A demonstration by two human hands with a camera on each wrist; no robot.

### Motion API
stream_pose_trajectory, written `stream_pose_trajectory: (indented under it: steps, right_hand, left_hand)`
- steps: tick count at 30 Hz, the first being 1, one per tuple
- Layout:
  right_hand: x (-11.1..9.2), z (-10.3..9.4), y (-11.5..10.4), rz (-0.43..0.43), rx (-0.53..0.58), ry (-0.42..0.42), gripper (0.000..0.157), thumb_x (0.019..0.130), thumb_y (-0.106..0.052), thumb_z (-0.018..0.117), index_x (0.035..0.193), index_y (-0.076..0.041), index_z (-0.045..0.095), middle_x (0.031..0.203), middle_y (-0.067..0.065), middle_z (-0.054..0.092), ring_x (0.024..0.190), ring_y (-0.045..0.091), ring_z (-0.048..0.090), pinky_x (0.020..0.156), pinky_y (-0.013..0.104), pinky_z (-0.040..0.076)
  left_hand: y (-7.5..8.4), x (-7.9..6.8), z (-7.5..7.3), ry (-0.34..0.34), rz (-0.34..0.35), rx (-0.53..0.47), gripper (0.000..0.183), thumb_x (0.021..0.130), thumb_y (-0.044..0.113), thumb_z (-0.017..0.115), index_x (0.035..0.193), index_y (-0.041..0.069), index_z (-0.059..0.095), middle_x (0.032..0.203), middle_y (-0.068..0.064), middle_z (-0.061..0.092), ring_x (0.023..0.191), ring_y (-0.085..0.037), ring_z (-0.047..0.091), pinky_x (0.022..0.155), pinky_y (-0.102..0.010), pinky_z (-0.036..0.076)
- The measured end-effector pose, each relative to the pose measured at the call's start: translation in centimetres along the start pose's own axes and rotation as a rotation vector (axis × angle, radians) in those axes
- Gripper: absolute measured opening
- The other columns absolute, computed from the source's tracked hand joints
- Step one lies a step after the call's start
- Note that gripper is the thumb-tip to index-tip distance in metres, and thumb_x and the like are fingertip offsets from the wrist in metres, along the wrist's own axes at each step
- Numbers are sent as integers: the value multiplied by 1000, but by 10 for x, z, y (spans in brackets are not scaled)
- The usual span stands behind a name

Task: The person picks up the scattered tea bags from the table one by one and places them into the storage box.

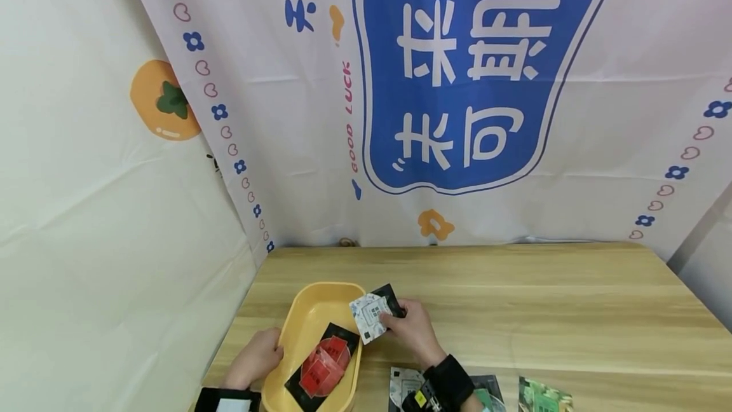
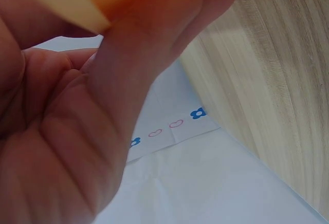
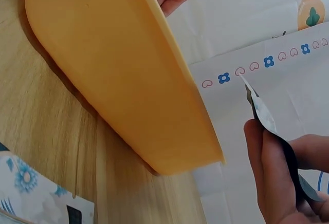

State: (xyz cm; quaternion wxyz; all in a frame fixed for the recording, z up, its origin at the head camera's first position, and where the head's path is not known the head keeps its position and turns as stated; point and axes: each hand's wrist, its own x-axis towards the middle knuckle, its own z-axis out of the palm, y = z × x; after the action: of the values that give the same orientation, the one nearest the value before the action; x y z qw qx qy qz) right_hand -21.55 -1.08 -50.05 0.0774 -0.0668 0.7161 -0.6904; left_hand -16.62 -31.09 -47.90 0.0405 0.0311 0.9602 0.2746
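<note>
One small flat packet with a white patterned face (image 1: 368, 311) and a black part behind it, apparently printed film (one piece or two, cannot tell), is pinched between the thumb and fingers of the right hand (image 1: 416, 332). Position: at the right-hand rim of a yellow, round-cornered plastic tub (image 1: 311, 316), overlapping that rim in the head view; contact with it cannot be told. The left hand (image 1: 255, 357) grips the tub's left rim, fingers narrow round the wall. Inside the tub lies black-and-red flat packaging (image 1: 324, 367), set aslant; count uncertain. Step in hand, as judged: transfer of the pinched packet at the tub's edge, with the left hand steadying the tub. Next move, if it is to go in, would call for bringing the packet inward past the rim, lowering it beside or onto the red pieces, then parting the fingers; a corner could catch on the rim. Outward, on the light wood-grain bench (image 1: 526, 316): a white-and-grey packet (image 1: 400, 381) and a dark packet with a green panel (image 1: 488, 390), both partly hidden by the right forearm, and a yellow-green printed packet (image 1: 543, 396) farther right. Behind the bench hangs a white printed cloth (image 1: 309, 145).
</note>
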Motion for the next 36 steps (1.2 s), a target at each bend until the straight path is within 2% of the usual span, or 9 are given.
stream_pose_trajectory:
  steps: [8,13,16,21,31,33,36]
  right_hand:
    - [-1,6,-4,1,8,-3,19,83,-5,67,98,7,68,90,16,70,77,19,67,67,37,59]
    - [-3,11,-7,-31,2,2,18,82,-5,68,96,7,68,87,16,69,75,18,67,68,42,59]
    - [-3,14,-7,-38,11,-14,17,82,-4,68,95,8,67,86,16,69,75,20,67,71,47,58]
    - [-5,18,-8,-40,7,-37,16,83,-3,67,95,7,67,85,16,69,76,22,68,71,46,58]
    - [-26,21,-47,-69,-41,-45,16,84,2,62,95,13,66,86,27,67,76,28,67,64,33,58]
    - [-28,23,-50,-76,-48,-43,16,84,2,63,95,13,66,86,26,68,75,26,67,64,33,58]
    - [-28,25,-51,-83,-52,-42,15,83,2,64,94,12,67,85,25,68,74,24,66,66,41,59]
  left_hand:
    - [0,1,-1,-5,-18,-6,10,80,-7,52,77,1,56,62,-2,49,54,-16,46,50,-31,42]
    - [0,1,-1,6,-11,13,10,80,-7,52,76,2,55,61,-2,49,54,-15,46,50,-31,42]
    - [1,1,-1,-9,-30,-15,11,81,-8,51,76,1,55,60,-2,49,53,-15,47,49,-31,43]
    - [2,-1,-2,-28,-47,-48,11,82,-8,49,77,0,55,60,-3,49,53,-16,48,49,-31,44]
    - [0,0,-1,-21,-24,-48,11,81,-8,49,76,1,55,61,-2,49,53,-16,48,49,-31,43]
    - [0,0,-1,-22,-22,-50,11,81,-8,49,76,1,55,61,-2,49,53,-16,48,49,-31,43]
    - [1,-1,-1,-25,-24,-45,12,80,-8,49,76,1,54,60,-2,49,53,-16,48,49,-31,43]
